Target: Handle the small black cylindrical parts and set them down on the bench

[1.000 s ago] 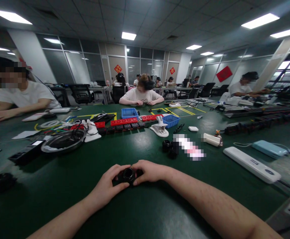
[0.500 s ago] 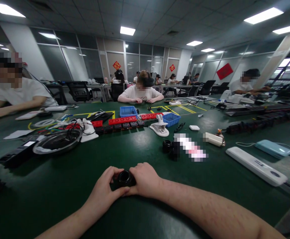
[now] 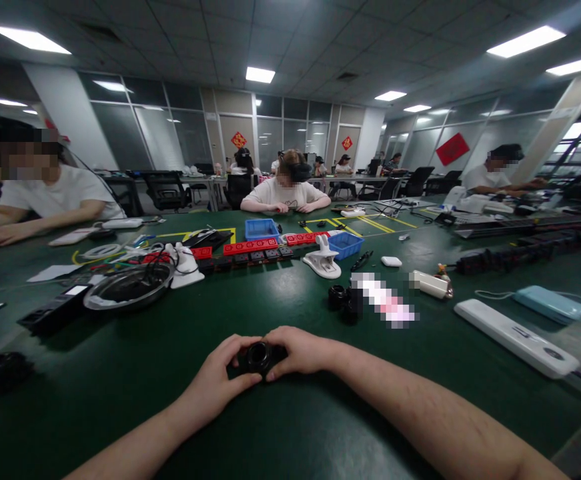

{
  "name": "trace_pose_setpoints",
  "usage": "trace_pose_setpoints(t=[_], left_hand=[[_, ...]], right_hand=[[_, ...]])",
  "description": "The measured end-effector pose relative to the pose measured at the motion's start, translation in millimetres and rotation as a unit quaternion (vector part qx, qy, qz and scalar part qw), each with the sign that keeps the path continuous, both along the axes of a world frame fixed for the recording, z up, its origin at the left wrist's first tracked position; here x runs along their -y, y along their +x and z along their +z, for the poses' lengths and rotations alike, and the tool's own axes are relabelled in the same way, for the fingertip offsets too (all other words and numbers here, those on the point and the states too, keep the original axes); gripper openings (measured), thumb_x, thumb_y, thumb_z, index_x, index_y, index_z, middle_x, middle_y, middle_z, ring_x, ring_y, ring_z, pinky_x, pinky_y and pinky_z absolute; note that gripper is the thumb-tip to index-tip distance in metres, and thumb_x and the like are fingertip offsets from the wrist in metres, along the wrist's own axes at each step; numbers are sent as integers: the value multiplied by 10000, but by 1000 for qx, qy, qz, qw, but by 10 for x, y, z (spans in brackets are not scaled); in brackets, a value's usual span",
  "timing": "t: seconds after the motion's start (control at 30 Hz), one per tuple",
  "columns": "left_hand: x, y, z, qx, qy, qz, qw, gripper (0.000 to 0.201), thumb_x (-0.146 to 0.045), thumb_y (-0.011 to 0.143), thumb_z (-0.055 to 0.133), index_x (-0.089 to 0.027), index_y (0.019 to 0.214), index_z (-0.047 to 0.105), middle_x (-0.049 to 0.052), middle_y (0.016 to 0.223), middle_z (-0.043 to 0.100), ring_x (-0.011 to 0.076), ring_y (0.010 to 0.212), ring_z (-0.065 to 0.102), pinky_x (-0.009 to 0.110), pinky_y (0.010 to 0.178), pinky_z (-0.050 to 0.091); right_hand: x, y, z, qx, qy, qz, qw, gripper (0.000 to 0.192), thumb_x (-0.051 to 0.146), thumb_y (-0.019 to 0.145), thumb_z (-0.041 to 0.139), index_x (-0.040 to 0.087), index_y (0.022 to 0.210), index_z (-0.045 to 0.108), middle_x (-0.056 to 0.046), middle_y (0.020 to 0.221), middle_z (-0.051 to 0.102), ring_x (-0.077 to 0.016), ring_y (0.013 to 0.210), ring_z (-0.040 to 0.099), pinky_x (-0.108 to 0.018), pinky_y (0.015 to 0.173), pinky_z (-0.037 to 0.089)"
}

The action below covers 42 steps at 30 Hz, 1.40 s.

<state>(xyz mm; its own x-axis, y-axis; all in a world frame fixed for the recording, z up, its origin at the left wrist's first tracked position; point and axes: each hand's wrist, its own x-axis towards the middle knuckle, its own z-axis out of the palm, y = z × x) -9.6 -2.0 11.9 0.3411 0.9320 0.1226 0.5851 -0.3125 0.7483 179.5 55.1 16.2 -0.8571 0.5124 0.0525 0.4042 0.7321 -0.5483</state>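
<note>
Low in front of me, a glossy black round part with a hole facing up sits between my hands, at or just above the green table. My left hand curls round its left side, thumb at the near edge and fingers at the far edge. From the right, my right hand grips it with fingers behind and thumb in front; part of the black piece is hidden there. Similar black round parts lie farther off beside a blurred-out bright panel. Another dark round piece is at the left edge.
A metal bowl and a black box stand at left. Beyond are red-and-black power strips, a blue tray and a white clip stand. To the right lies a white power strip. Several people sit around.
My view has shifted slightly, so the scene sits a little lower and farther right. My right thumb has moved along the near side of the black part; both hands stay on it.
</note>
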Motion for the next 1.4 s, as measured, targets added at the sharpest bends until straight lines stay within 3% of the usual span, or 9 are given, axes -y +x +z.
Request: trace_pose_setpoints(t=[0.1,0.17,0.27,0.37,0.6,0.8,0.97,1.17,1.4], left_hand=[[25,29,16,-13,-7,10,1000,331,-245,665,600,-212,987,530,19,885,531,181,749,487,277,648,396],[44,50,15,-19,0,29,999,309,-256,656,609,-206,950,529,19,874,527,191,755,486,286,646,395],[62,68,-6,-22,15,48,999,272,-265,662,604,-202,913,521,22,869,522,206,777,487,305,661,397],[63,67,-18,-27,18,50,998,274,-264,672,595,-206,927,511,28,882,521,217,798,487,325,681,401],[24,27,63,-18,-5,2,1000,329,-261,712,567,-232,1035,508,29,922,528,197,786,493,303,671,412],[1,1,56,3,-16,-21,1000,364,-253,721,561,-243,1078,497,34,977,526,192,819,497,295,698,410],[3,-2,55,0,-10,-13,1000,349,-254,696,573,-244,1042,526,28,932,544,192,790,505,295,677,416],[9,36,26,-1,3,12,1000,314,-261,671,604,-215,976,548,31,920,554,205,818,514,295,679,412],[46,77,2,-13,24,66,997,272,-277,680,594,-200,932,526,40,917,537,231,847,504,342,714,409]], right_hand=[[72,-49,-17,25,9,-59,998,398,476,613,642,158,825,531,18,731,532,-112,626,488,-184,487,334],[147,-104,-28,49,57,-107,991,466,545,575,629,160,816,529,1,731,546,-134,624,496,-206,486,334],[253,-194,-54,82,152,-162,972,503,586,586,583,140,812,533,-46,732,574,-184,646,518,-277,558,371],[302,-234,-66,96,197,-175,960,521,616,602,543,127,783,539,-73,725,583,-219,674,530,-347,643,383],[143,-85,45,27,95,-60,993,596,586,603,581,142,995,511,-64,882,560,-199,786,513,-315,681,404],[-15,-3,60,28,22,20,999,355,349,668,646,134,938,562,-29,844,556,-154,790,506,-249,694,396],[-28,-5,21,8,-2,1,1000,303,348,649,663,151,863,575,3,799,541,-136,764,498,-218,655,384],[25,-41,-25,13,-23,-67,997,392,453,586,672,159,806,534,26,732,522,-106,642,483,-184,521,347],[193,-185,-93,65,115,-197,971,580,663,531,571,152,802,536,-32,708,543,-167,625,500,-261,541,359]])
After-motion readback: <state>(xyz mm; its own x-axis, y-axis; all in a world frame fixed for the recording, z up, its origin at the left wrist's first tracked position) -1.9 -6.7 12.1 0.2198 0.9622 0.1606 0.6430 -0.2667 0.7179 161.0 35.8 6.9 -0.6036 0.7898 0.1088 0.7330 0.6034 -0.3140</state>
